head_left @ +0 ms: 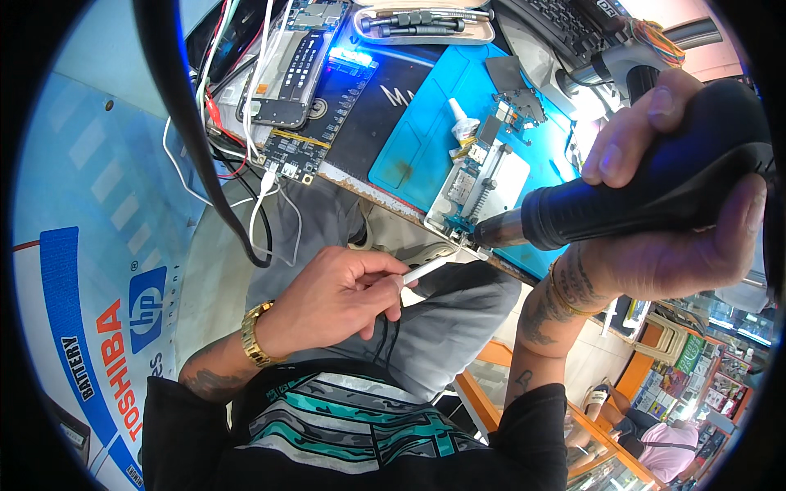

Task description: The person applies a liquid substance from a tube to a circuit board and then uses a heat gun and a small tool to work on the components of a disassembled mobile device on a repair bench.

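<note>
My right hand [655, 237] is wrapped round the black handle of a hot air gun [589, 200]. Its metal nozzle points left at the near end of a small circuit board [467, 184], which is set in a metal holder [508, 176] at the mat's front edge. Between the fingers of my left hand [344, 295] is a pair of white tweezers [427, 268]. The tips of the tweezers are close to the nozzle and the board's near end; whether they touch the board I cannot tell. A white tube [463, 127] lies just beyond the board.
Under the board is a blue work mat [417, 123], with loose phone parts [520, 106] farther back. At the left are an opened phone [291, 78], a lit test board [307, 147] and cables. A screwdriver case [426, 24] and a keyboard [565, 29] lie behind. A person [667, 450] is at the lower right.
</note>
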A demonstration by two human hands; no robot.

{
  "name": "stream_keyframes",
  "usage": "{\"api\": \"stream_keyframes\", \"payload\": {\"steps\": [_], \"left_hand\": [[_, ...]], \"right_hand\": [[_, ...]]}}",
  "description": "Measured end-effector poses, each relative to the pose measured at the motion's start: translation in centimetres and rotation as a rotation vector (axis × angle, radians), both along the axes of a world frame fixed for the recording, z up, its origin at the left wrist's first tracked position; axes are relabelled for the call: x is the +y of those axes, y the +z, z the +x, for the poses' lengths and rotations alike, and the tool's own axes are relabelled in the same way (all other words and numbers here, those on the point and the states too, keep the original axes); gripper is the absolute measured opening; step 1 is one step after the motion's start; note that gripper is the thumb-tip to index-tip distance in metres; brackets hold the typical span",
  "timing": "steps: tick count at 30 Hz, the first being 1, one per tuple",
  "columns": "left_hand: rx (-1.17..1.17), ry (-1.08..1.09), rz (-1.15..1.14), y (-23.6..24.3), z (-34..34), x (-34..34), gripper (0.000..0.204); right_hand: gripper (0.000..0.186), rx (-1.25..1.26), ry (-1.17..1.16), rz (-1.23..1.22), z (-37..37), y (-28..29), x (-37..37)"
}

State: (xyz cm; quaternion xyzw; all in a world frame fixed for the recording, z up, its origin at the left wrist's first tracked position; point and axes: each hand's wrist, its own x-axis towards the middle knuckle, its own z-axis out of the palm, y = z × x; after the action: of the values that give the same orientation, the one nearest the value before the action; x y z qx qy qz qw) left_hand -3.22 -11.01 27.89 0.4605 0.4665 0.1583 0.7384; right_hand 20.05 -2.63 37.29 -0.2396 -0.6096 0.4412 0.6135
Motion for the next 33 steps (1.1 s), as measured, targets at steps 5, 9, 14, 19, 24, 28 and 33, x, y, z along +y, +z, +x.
{"api": "stream_keyframes", "payload": {"steps": [5,9,14,19,24,28,33], "left_hand": [[-0.005,0.01,-0.015,-0.1,0.0,-0.1,0.021],[-0.01,0.017,-0.018,0.0,0.0,0.0,0.021],[-0.012,0.026,-0.009,-0.1,0.1,-0.1,0.021],[-0.016,0.023,-0.019,0.0,0.1,-0.1,0.021],[-0.024,0.031,-0.012,-0.2,0.1,-0.1,0.021],[-0.027,0.031,-0.019,-0.1,0.2,-0.1,0.021],[-0.023,0.016,0.016,-0.3,0.1,-0.2,0.021]], "right_hand": [[0.061,-0.169,-0.015,-0.05,-0.3,0.7,-0.1],[0.061,-0.127,0.015,-0.027,-0.2,0.4,0.1],[0.06,-0.054,0.013,0.032,0.0,0.0,0.1],[0.059,0.073,0.003,0.025,-0.3,-0.2,0.0],[0.059,0.108,0.037,0.035,-0.1,-0.3,0.2],[0.06,-0.022,0.086,0.073,0.2,-0.4,0.4],[0.061,0.133,0.045,0.033,0.0,-0.5,0.2]]}}
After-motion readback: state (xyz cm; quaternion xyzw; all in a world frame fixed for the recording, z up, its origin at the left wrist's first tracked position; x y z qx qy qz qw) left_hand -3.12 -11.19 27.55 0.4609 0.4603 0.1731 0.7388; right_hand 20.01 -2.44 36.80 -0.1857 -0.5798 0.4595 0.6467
